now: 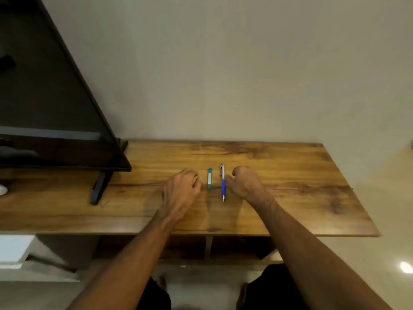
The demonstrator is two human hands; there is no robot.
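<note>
A blue and white mechanical pencil (223, 182) lies on the wooden table (290, 175), tip pointing toward me. Just left of it lies a small teal lead case (209, 178), parallel to the pencil. My left hand (182, 186) rests on the table a little left of the case, its fingers curled under and holding nothing. My right hand (244, 182) sits right of the pencil with curled fingers; its thumb reaches to the pencil's barrel and seems to touch it. Neither object is lifted.
A black flat screen (55, 97) on a stand with a dark foot (99, 189) fills the table's left part. A beige wall runs behind the table. Open shelf compartments (207, 247) lie under the tabletop. A white object (3, 190) sits at the far left edge.
</note>
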